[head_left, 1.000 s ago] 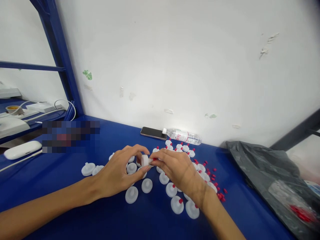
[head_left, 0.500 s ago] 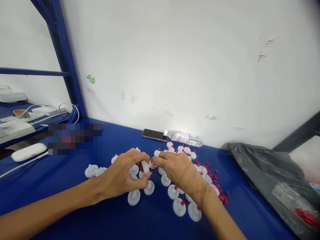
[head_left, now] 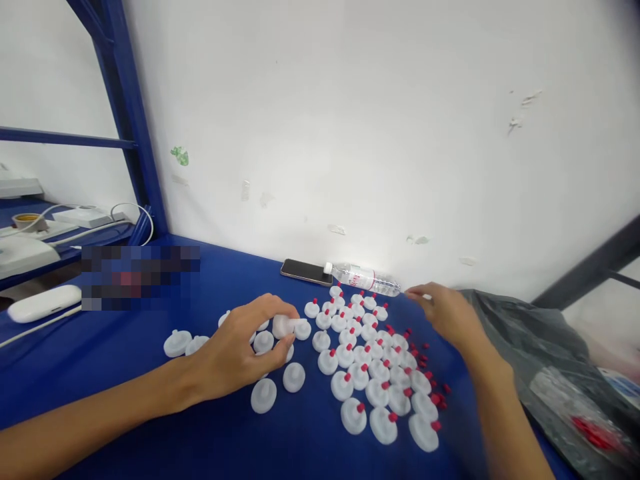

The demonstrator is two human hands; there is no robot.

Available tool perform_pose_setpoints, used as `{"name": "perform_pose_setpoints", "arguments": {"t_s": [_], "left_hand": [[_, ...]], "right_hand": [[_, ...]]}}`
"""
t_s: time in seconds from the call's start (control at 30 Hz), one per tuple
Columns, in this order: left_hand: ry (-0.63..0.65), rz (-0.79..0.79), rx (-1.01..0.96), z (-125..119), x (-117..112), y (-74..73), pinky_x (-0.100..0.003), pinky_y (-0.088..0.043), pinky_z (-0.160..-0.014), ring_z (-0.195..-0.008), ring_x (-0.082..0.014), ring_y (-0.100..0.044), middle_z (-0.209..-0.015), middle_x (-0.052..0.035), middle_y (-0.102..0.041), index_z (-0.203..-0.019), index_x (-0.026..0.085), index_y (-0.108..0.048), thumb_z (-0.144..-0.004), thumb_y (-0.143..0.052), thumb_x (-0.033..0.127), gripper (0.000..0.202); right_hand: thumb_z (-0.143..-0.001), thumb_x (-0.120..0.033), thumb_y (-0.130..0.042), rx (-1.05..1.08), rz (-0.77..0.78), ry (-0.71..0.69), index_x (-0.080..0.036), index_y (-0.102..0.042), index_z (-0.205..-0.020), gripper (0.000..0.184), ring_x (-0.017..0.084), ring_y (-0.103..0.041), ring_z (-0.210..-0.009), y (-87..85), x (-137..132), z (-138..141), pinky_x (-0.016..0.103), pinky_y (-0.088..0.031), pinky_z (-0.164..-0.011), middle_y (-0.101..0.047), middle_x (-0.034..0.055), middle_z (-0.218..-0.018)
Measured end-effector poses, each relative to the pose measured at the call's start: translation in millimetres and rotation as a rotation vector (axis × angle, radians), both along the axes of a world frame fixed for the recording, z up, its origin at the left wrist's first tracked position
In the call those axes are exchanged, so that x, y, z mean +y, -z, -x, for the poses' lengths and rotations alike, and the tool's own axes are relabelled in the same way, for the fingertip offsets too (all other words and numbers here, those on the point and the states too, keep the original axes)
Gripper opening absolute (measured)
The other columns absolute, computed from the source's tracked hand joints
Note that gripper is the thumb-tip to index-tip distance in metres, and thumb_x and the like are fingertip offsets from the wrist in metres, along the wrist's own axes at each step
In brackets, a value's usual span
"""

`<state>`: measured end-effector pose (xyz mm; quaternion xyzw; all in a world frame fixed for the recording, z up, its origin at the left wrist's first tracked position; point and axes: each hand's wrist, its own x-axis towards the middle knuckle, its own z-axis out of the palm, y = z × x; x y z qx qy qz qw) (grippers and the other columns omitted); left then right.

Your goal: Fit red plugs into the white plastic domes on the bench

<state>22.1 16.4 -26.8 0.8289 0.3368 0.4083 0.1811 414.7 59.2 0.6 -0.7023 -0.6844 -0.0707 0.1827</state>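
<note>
My left hand (head_left: 253, 343) grips a white plastic spouted lid (head_left: 284, 325) between thumb and fingers, its spout pointing right. Several similar lids without red tips, such as one white lid (head_left: 294, 377), lie under and around that hand. My right hand (head_left: 447, 313) is raised over the right side, close to the end of the clear bottle (head_left: 367, 278). Its fingertips are pinched together and slightly blurred; whatever may be between them is too small to make out. Below and left of it lie many white lids with red caps (head_left: 353, 416). Loose red caps (head_left: 439, 399) are scattered at their right edge.
A dark phone (head_left: 307, 272) lies by the wall, left of the bottle. On the right is a grey plastic bag (head_left: 535, 333) with a clear bag of red pieces (head_left: 597, 432). A white device (head_left: 45, 304) with a cable sits at left, near a blue metal frame (head_left: 143, 120).
My right hand has left the lid and moved right, towards the bottle's end, uncovering the red-capped lids. My left hand still holds its lid, whose spout now points right.
</note>
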Motion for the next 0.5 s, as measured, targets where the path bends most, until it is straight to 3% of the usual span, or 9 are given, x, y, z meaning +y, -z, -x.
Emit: {"name": "perform_pose_setpoints", "arguments": {"t_s": [0.13,0.23,0.33,0.5], "left_hand": [[0.072,-0.062,0.076,-1,2,5.2,-0.034,-0.051,-0.087,-0.101,-0.0199,-0.060,-0.108,-0.0032,-0.065,-0.114,0.025,-0.059,-0.097,-0.055,0.018,0.019],[0.063,-0.125,0.127,1,0,7.8,-0.033,-0.052,-0.086,-0.108,-0.0214,-0.058,-0.121,-0.0057,-0.059,-0.118,0.029,-0.060,-0.099,-0.057,0.020,0.021],[0.030,-0.144,0.130,2,-1,8.3,-0.033,-0.052,-0.085,-0.104,-0.0199,-0.059,-0.122,-0.0056,-0.055,-0.120,0.030,-0.061,-0.099,-0.058,0.018,0.024],[0.045,-0.128,0.124,1,0,8.8,-0.040,-0.049,-0.097,-0.110,-0.0226,-0.059,-0.119,-0.0040,-0.065,-0.124,0.029,-0.058,-0.099,-0.061,0.021,0.027]], "right_hand": [[-0.085,-0.017,-0.069,0.043,0.139,-0.119,-0.024,-0.077,-0.089,0.012,0.019,-0.068,-0.071,22.2,8,6,0.029,-0.041,-0.062,-0.078,0.0050,-0.086],[-0.084,-0.026,-0.072,0.058,0.188,-0.134,-0.024,-0.076,-0.082,0.005,0.015,-0.063,-0.055,26.4,8,7,0.027,-0.038,-0.055,-0.075,0.0023,-0.075],[-0.090,-0.033,-0.066,0.047,0.154,-0.110,-0.023,-0.076,-0.083,0.016,0.018,-0.065,-0.062,18.8,5,7,0.028,-0.037,-0.058,-0.074,0.0043,-0.073],[-0.099,-0.036,-0.051,0.007,0.028,-0.051,-0.023,-0.072,-0.088,0.027,0.019,-0.063,-0.066,-6.6,-3,27,0.029,-0.033,-0.060,-0.073,0.0052,-0.072]]}}
